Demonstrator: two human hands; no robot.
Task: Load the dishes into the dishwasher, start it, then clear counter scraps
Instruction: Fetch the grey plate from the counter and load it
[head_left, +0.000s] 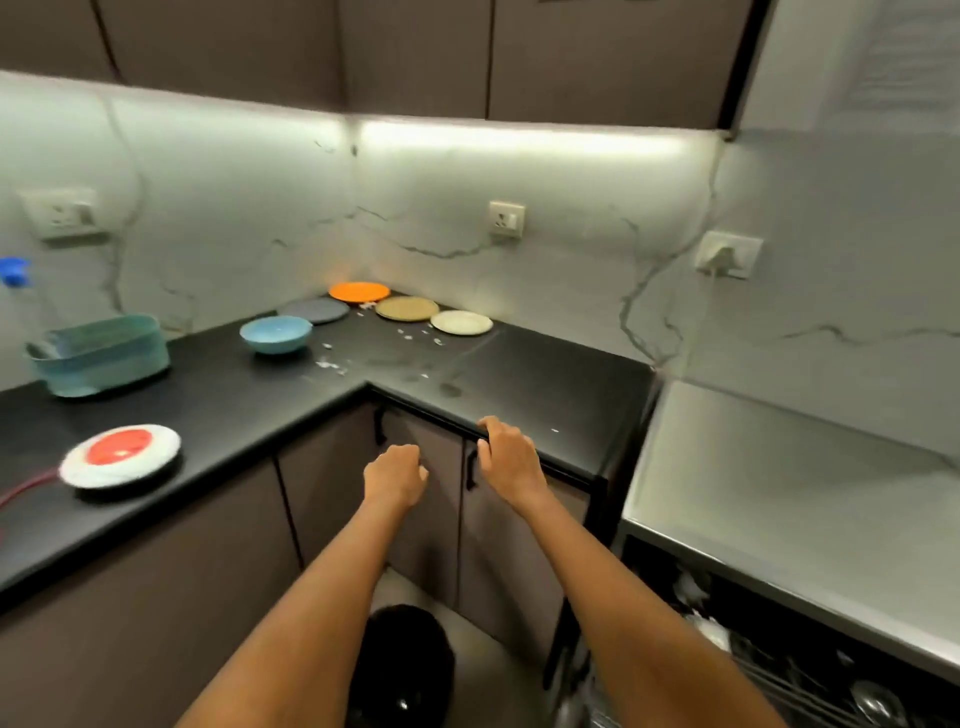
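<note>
Both hands, left hand (396, 474) loosely curled and right hand (506, 457) relaxed, hold nothing at frame centre, while four plates (407, 308) and a bowl (276, 334) wait on the surface (545, 384) with scraps (332, 365), dishwasher (779, 660) open lower right.

I see an L-shaped counter (519, 384) wrapping the corner. Four plates (407, 308) lie in the far corner against the wall, with a bowl (276, 334) to their left and nearer. Scraps (332, 364) lie between the bowl and the plates. A basket (101, 353) stands further left, and a disc-shaped object (120, 455) lies before it near the counter edge. The dishwasher (779, 665) sits open at lower right, below a separate worktop (789, 499). A bin (400, 665) stands on the floor before the cabinets (441, 519).
</note>
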